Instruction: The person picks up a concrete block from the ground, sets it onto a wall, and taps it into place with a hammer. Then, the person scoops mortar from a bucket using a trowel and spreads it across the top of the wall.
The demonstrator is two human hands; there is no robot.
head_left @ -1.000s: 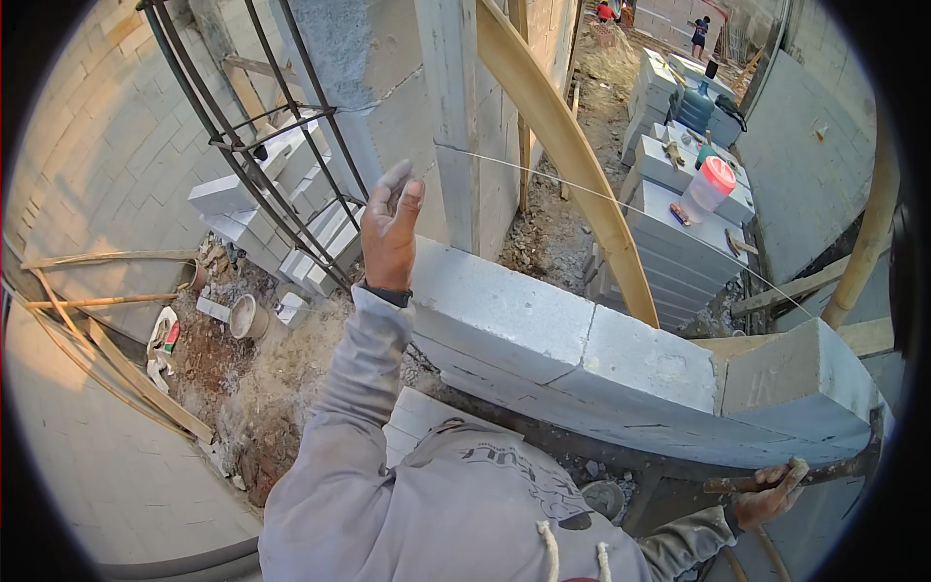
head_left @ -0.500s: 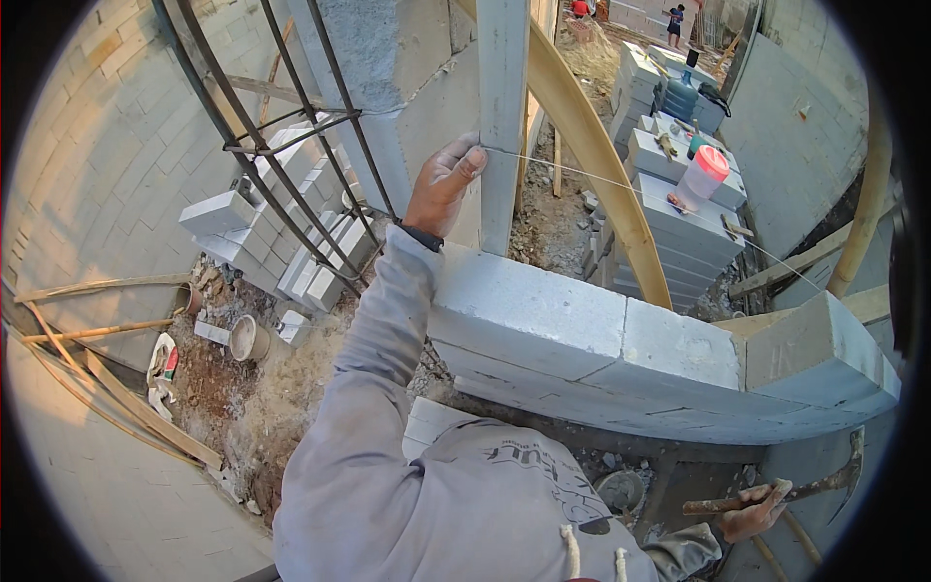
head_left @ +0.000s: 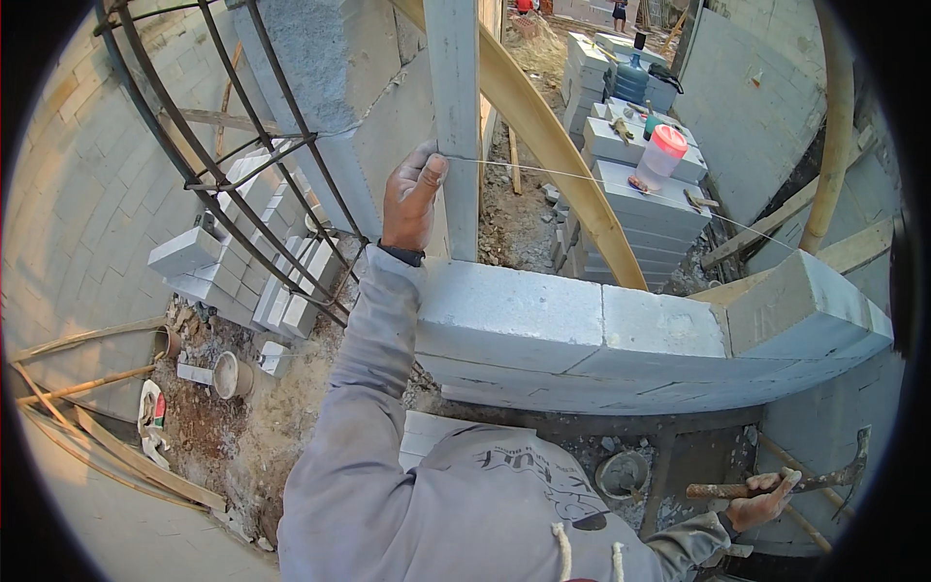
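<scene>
My left hand (head_left: 415, 194) reaches up to an upright metal post (head_left: 456, 116), thumb and fingers closed on a thin white string (head_left: 524, 169) at its edge. The string stretches rightward over a low wall of white blocks (head_left: 509, 310), with an angled end block (head_left: 790, 306). Beside my left hand are a block column (head_left: 320, 58) and a rebar cage (head_left: 223, 184). My right hand (head_left: 761, 504) is closed on the wooden handle of a hammer (head_left: 844, 475), low at the right, below the wall.
A curved plank (head_left: 543, 145) leans behind the wall. Block stacks (head_left: 630, 223) hold a pink-lidded container (head_left: 661, 155) and blue jug (head_left: 630, 76). Lower left are a bucket (head_left: 233, 373), rubble and loose bamboo (head_left: 97, 383). A distant person (head_left: 621, 12) stands at the top.
My left hand has moved from an open position left of the post onto the string at its edge, fingers now closed. My right hand, with the hammer, has dropped slightly.
</scene>
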